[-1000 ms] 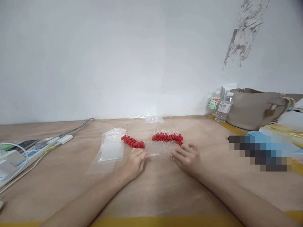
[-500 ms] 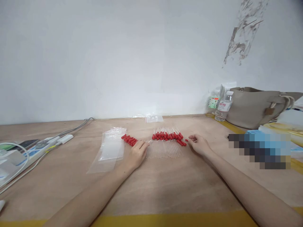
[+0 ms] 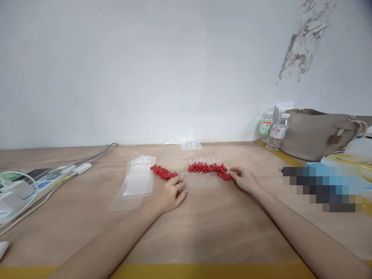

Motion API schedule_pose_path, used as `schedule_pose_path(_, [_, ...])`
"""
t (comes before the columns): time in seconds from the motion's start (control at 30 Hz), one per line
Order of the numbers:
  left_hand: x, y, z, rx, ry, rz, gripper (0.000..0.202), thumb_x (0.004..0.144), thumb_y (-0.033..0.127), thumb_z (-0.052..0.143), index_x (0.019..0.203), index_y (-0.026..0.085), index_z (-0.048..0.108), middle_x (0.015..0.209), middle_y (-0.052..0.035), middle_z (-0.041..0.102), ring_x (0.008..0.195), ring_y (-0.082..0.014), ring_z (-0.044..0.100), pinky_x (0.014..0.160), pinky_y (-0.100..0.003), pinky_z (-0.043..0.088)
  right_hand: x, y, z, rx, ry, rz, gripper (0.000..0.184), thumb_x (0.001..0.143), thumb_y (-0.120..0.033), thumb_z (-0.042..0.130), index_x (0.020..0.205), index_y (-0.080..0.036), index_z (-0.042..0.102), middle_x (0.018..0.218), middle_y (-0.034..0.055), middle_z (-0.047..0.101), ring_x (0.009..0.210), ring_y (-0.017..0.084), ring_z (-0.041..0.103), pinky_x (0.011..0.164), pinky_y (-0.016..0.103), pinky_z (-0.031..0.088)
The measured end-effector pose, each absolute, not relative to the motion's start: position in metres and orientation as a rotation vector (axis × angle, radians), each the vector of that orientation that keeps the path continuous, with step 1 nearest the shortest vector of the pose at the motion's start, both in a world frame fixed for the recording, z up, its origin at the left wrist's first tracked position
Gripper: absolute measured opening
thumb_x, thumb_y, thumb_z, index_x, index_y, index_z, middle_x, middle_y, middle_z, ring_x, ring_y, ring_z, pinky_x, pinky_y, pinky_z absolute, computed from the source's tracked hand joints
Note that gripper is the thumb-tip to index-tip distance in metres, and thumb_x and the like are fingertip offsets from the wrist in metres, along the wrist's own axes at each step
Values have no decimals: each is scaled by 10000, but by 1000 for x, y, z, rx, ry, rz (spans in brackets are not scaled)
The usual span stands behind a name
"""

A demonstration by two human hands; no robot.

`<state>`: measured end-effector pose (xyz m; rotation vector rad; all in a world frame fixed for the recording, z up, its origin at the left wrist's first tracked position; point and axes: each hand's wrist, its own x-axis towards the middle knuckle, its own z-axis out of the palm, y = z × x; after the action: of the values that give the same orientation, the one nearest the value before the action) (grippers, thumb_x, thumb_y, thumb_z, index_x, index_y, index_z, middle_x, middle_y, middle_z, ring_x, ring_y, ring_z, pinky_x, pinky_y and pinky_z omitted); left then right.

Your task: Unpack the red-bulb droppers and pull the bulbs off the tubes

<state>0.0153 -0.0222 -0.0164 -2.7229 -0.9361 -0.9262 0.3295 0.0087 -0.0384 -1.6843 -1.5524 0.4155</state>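
Note:
My left hand [image 3: 172, 193] rests on the table over the left end of a row of clear thin tubes [image 3: 205, 184], fingers apart and fingertips touching the tubes. Red rubber bulbs [image 3: 161, 172] form a slanted line just beyond its fingers. Behind the tubes runs another row of red bulbs [image 3: 206, 167], with clear tubes [image 3: 205, 159] sticking out behind them. At the right end, my right hand [image 3: 244, 179] has thumb and forefinger at a red rubber bulb [image 3: 228, 176] beside others. Its grip there is partly hidden.
Clear plastic bags [image 3: 136, 180] lie left of the bulbs; a small bag [image 3: 191, 146] is by the wall. A power strip [image 3: 43, 186] with cables sits at the left. Bottles [image 3: 277, 133], a grey handbag [image 3: 314, 133] and blue plastic packaging [image 3: 322, 174] stand at the right.
My right hand has moved slightly left, bringing its small red bulb against the row's end. My left hand has drawn back towards me and spread, uncovering more red bulbs.

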Motion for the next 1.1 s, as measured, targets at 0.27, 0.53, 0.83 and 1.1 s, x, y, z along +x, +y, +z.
schedule_pose_path(0.27, [14, -23, -19, -2765, -992, -1000, 391, 800, 252, 475, 1171, 130, 460, 1068, -123, 491, 973, -196, 497, 831, -332, 450, 321, 2, -31, -1700, -1554, 269, 318, 716, -375, 534, 910, -138, 616, 844, 68, 626, 692, 148, 561, 622, 239, 412])
schedule_pose_path(0.53, [12, -23, -15, -2802, -1037, -1000, 386, 786, 339, 529, 1127, 159, 502, 1042, -99, 530, 980, -203, 468, 859, -357, 421, 297, 7, -7, -1696, -1843, -63, 329, 725, -437, 510, 891, -199, 664, 790, 60, 579, 729, 164, 535, 658, 253, 369])
schedule_pose_path(0.83, [11, -23, -13, -2807, -1035, -1040, 413, 773, 391, 544, 1116, 162, 517, 1024, -97, 549, 935, -201, 475, 837, -371, 417, 267, 20, 1, -1989, -1640, -99, 345, 724, -480, 469, 673, -223, 693, 749, 92, 655, 758, 223, 573, 679, 323, 336])
schedule_pose_path(1.1, [10, -23, -14, -2807, -1016, -989, 366, 810, 341, 497, 1113, 138, 520, 818, -72, 593, 820, -185, 505, 746, -339, 446, 267, 15, 5, -1970, -1478, -16, 369, 768, -439, 406, 682, -197, 671, 690, 71, 656, 685, 199, 584, 636, 298, 349])
